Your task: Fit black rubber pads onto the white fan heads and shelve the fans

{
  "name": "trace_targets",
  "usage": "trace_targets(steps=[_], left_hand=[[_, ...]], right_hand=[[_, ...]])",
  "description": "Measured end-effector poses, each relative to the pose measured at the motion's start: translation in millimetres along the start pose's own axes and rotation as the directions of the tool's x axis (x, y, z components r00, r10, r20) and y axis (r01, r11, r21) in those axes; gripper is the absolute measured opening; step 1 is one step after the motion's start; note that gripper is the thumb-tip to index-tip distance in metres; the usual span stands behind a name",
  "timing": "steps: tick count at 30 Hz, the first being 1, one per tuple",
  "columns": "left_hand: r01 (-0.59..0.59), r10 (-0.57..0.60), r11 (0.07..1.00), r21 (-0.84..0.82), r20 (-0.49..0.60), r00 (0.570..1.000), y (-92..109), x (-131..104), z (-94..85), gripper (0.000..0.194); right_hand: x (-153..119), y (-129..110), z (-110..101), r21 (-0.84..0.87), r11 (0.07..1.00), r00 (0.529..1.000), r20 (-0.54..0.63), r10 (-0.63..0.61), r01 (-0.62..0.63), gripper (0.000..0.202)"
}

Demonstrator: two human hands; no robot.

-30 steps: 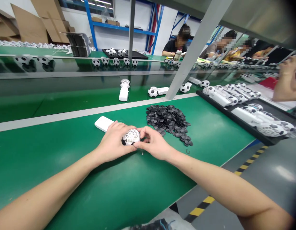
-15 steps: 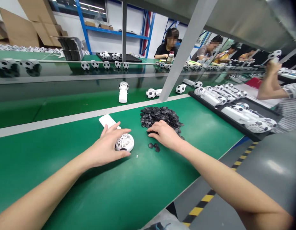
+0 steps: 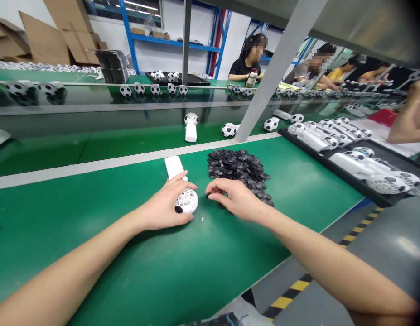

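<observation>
Under my left hand [image 3: 165, 203] lies a white football-patterned shell [image 3: 187, 200] with an openwork round head and a flat white handle. The fingers and thumb curve around the head, with the handle pointing away from me. One black patch shows on the head near my palm; most of its lattice is bare white. To its right, my right hand [image 3: 232, 197] is closed in a pinch on a small black piece [image 3: 207, 195], whose edge pokes out at the fingertips. Just behind that hand spreads a heap of flat black pieces [image 3: 238, 167], partly covered by it.
A black tray [image 3: 332, 170] of similar shells stands at the right. More football shells [image 3: 191, 127] sit on the belt [image 3: 128, 145] beyond the pale rail. A slanted grey post [image 3: 281, 68] rises past the heap. Co-workers [image 3: 248, 59] sit across the line.
My right hand has come away from the heap toward the shell, with a black piece in its fingertips. The shell's handle has swung to point more directly away. The camera view has shifted left.
</observation>
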State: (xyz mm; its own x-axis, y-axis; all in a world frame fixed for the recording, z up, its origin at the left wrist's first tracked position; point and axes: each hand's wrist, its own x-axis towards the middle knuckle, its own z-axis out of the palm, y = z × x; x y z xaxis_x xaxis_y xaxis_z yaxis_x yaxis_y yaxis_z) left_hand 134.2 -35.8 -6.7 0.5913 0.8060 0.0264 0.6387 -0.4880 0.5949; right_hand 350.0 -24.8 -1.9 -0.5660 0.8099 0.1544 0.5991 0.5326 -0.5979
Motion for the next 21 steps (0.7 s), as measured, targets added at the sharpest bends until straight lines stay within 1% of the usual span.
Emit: trace_targets(steps=[1, 2, 3, 5, 7, 11, 14, 16, 18, 21], left_hand=[[-0.027, 0.027, 1.000, -0.016, 0.028, 0.999, -1, 0, -1.3, 0.054], [-0.050, 0.052, 0.998, -0.035, 0.046, 0.998, -2, -1, -2.3, 0.056], [-0.068, 0.070, 0.996, -0.050, 0.051, 0.996, -3, -1, -3.0, 0.058], [-0.085, 0.087, 0.994, -0.065, 0.035, 0.996, -5, -2, -3.0, 0.061], [-0.083, 0.084, 0.994, -0.069, 0.020, 0.996, -6, -2, -1.6, 0.060], [-0.077, 0.078, 0.995, -0.071, 0.020, 0.997, -7, -3, 1.0, 0.058], [-0.081, 0.083, 0.994, -0.075, 0.016, 0.996, -7, -3, 1.2, 0.062], [-0.074, 0.076, 0.993, -0.089, 0.021, 0.997, -7, -3, 1.0, 0.066], [-0.062, 0.064, 0.992, -0.106, 0.023, 0.998, -6, -2, 1.5, 0.068], [-0.052, 0.050, 0.991, -0.126, -0.014, 0.999, -5, -1, 4.2, 0.060]], right_hand=[[-1, -6, 1, 0.105, 0.994, 1.000, 0.002, 0.011, -0.011, 0.007], [-1, -10, 3, 0.164, 0.986, 1.000, 0.001, 0.012, -0.012, 0.005], [-2, -14, 4, 0.181, 0.983, 1.000, -0.008, -0.003, 0.004, 0.005], [-2, -17, 6, 0.139, 0.987, 0.997, -0.020, -0.073, 0.075, 0.008], [-2, -17, 8, 0.074, 0.986, 0.989, -0.007, -0.147, 0.147, 0.013], [-3, -17, 9, -0.022, 0.972, 0.972, 0.013, -0.234, 0.234, 0.014], [-1, -19, 10, -0.051, 0.927, 0.928, 0.027, -0.372, 0.373, 0.021], [3, -21, 10, -0.041, 0.902, 0.903, 0.035, -0.429, 0.430, 0.024], [6, -23, 9, 0.000, 0.905, 0.904, 0.045, -0.426, 0.426, 0.020], [11, -26, 9, 0.074, 0.940, 0.938, 0.068, -0.339, 0.334, 0.011]])
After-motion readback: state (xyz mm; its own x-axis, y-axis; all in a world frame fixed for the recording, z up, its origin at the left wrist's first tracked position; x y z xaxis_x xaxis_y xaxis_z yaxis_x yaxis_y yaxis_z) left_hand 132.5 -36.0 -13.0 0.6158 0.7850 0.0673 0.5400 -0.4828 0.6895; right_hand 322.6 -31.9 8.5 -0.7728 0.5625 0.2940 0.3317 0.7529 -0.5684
